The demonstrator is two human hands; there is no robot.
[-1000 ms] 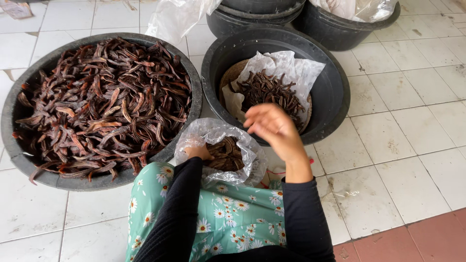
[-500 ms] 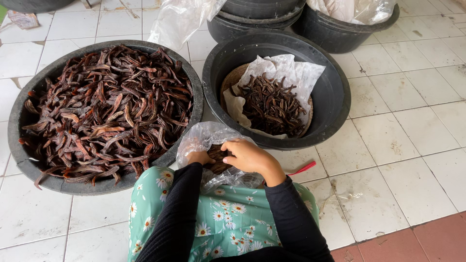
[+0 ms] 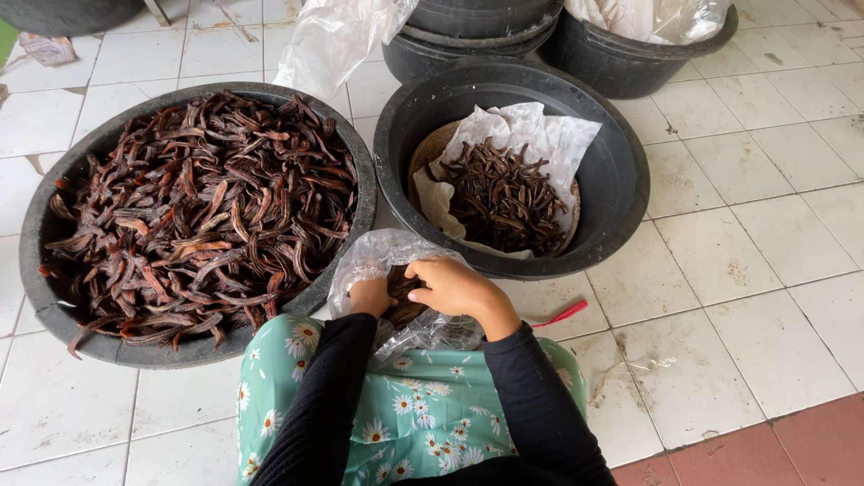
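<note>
Both hands sat on the clear plastic bag of dark pods in the lap: left hand gripped the bag's near edge, right hand curled over the mouth, fingers pinched on pods inside. Bag touched the rim of the big pod basin on the left and lay just beside the black tub. Open tile floor was to the right, a red stick near the right wrist.

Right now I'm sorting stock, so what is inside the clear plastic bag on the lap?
The clear plastic bag holds dark brown dried pods, gripped by the left hand and right hand. How many pods lie deeper is hidden by both hands and crumpled plastic.
</note>
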